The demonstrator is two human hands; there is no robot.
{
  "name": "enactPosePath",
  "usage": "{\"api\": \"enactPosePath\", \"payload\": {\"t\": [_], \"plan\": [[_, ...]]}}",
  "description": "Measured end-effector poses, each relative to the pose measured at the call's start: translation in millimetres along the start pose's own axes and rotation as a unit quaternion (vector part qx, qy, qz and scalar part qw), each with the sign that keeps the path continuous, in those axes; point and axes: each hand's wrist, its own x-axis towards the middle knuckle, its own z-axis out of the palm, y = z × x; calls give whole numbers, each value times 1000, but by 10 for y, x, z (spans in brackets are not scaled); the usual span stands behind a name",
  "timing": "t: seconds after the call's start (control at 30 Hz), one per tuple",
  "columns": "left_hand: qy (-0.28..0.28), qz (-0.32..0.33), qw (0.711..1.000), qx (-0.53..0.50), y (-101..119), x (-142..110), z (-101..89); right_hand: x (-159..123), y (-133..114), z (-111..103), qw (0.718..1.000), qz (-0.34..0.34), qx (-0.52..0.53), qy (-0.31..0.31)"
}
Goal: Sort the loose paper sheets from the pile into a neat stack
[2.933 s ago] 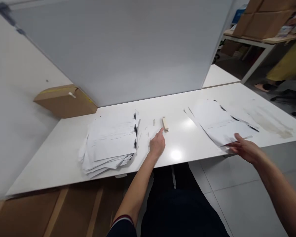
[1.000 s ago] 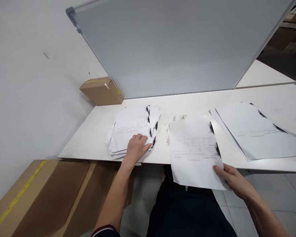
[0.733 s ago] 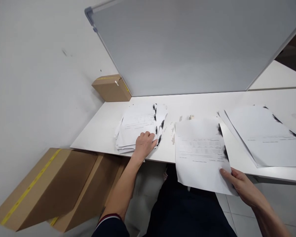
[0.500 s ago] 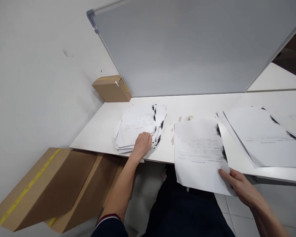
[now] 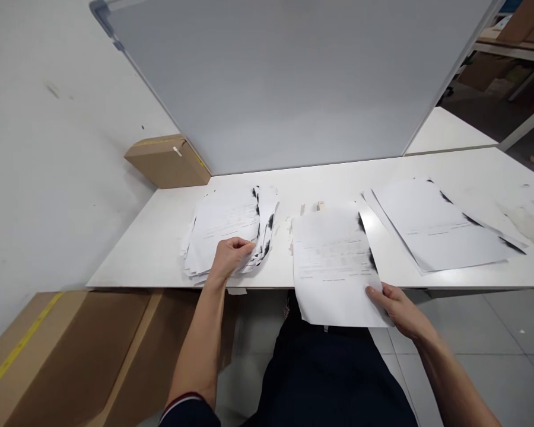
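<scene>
My right hand (image 5: 398, 305) grips the lower right corner of a printed sheet of paper (image 5: 333, 261), thumb on top. This sheet has black smudges down its right edge and hangs partly over the front edge of the table. On the left, my left hand (image 5: 232, 256) is closed in a pinch at the right edge of the top sheet of an uneven paper stack (image 5: 225, 216). The stack's right side shows ragged black marks, and its edges fan out there. The fingertips partly cover the pinched paper edge.
More printed sheets (image 5: 440, 228) lie at the right of the white table (image 5: 133, 255). A whiteboard (image 5: 293, 89) stands along the back beside a small cardboard box (image 5: 169, 166). A small pale block (image 5: 321, 205) sits behind the held sheet. Large cardboard boxes (image 5: 71, 356) stand below, left.
The view has swung to the right, so things appear further left. My left fingers now show a clearer pinch at the stack's edge. My right hand still holds its sheet.
</scene>
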Motion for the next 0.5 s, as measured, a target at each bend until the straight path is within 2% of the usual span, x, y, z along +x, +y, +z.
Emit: {"api": "enactPosePath", "payload": {"t": [0.1,0.23,0.33,0.4,0.5], "plan": [[3,0,1000,-12,16,5,3,10,21,-21,1000,-2,7,6],[-19,10,1000,-18,40,4,-5,17,29,-31,1000,-9,16,3],[-28,1,998,-61,32,22,-8,23,24,-26,1000,-2,22,-1],[-23,-7,997,-76,16,46,-20,30,21,-22,1000,4,27,-1],[4,0,999,-47,27,63,-47,42,18,-19,999,9,37,-8]]}}
